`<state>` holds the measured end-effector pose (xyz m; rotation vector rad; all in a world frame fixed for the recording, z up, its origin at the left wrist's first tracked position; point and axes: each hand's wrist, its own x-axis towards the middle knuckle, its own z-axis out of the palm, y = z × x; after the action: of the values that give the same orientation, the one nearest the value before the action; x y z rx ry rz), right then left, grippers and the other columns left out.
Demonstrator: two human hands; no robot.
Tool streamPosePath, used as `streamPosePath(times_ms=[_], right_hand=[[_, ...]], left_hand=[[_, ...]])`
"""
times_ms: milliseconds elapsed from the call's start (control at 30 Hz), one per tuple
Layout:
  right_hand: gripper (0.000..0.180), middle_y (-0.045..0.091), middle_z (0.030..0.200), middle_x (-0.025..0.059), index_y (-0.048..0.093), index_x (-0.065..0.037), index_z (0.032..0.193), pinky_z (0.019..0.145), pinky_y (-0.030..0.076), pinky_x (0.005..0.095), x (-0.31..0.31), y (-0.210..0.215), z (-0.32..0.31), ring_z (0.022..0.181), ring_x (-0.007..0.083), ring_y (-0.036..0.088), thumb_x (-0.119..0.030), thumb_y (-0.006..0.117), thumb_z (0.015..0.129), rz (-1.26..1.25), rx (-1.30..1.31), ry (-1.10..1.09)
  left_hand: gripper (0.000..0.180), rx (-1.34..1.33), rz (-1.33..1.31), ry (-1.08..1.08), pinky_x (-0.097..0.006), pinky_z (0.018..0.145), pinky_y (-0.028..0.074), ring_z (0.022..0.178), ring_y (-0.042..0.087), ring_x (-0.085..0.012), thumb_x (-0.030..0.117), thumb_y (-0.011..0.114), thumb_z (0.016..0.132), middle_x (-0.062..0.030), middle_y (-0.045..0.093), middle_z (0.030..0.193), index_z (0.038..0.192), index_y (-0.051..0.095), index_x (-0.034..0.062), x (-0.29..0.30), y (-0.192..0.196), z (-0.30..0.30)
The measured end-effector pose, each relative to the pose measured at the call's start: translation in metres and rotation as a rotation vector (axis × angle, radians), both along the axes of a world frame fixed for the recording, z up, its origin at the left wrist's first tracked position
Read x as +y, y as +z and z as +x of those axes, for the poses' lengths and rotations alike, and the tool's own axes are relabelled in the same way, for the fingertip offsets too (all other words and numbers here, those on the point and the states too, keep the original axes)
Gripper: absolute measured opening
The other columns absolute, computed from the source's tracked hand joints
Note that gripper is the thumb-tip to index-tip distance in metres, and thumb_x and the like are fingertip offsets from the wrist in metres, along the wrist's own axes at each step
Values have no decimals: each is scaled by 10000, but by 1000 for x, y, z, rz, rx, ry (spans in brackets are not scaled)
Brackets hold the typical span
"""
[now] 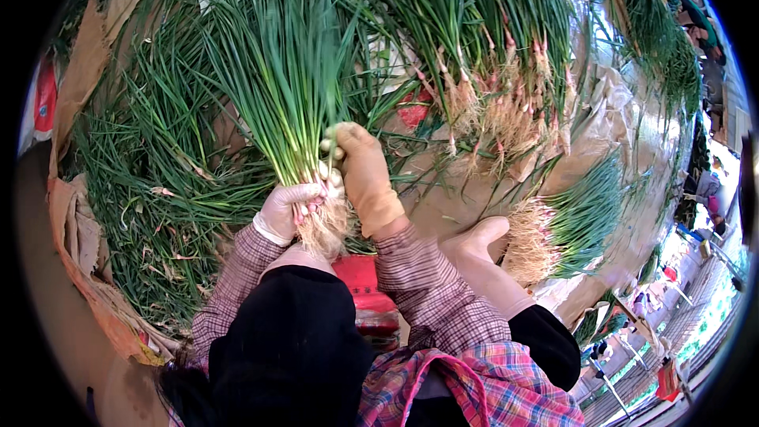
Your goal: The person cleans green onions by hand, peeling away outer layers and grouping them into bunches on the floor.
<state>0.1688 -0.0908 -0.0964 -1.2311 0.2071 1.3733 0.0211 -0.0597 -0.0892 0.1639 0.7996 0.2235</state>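
Note:
My left hand (pixel 291 207), in a thin pale glove, grips a bunch of spring onions (pixel 292 103) just above their roots. Long green leaves fan upward from it, while the pinkish-white bulbs and straw-coloured roots (pixel 322 229) hang below my fingers. At the right side of this bunch is my right hand (pixel 364 170), in a tan glove with a yellowish cuff. Its fingers are curled closed around a spring onion at the bunch's edge, where the leaf looks blurred. The fingertips are partly hidden among the stalks.
Loose spring onions (pixel 150 150) cover the left side. Several bunches (pixel 506 87) lie at the far right, roots toward me. Another bunch (pixel 565 229) rests beside my right foot (pixel 482 237). Sacking (pixel 87 71) edges the left, and something red (pixel 364 289) is between my legs.

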Motion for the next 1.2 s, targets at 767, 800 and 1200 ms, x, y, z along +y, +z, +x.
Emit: streamPosePath(times_ms=[767, 800, 1200], right_hand=[[153, 475, 613, 20, 519, -84, 860, 540, 433, 303, -47, -38, -7, 568, 216, 523, -224, 582, 858, -185, -714, 287], [171, 479, 608, 30, 517, -84, 864, 539, 437, 317, -49, -32, -12, 562, 252, 532, -227, 607, 837, -180, -1156, 560], [122, 541, 619, -21, 591, -27, 769, 486, 377, 205, -26, -21, 5, 527, 51, 472, -119, 625, 841, -34, -201, 400]], left_hand=[[294, 90, 157, -112, -174, 496, 396, 594, 523, -70, 85, 649, 730, -68, 608, 782, 998, 558, 8, 6, 11, -21], [287, 188, 170, -126, -163, 490, 389, 598, 525, -68, 81, 643, 736, -63, 611, 784, 1000, 559, 9, 9, 14, -19], [212, 139, 80, -217, -139, 431, 371, 526, 479, -26, 67, 657, 744, -26, 629, 768, 944, 597, 35, -2, 5, 7]])
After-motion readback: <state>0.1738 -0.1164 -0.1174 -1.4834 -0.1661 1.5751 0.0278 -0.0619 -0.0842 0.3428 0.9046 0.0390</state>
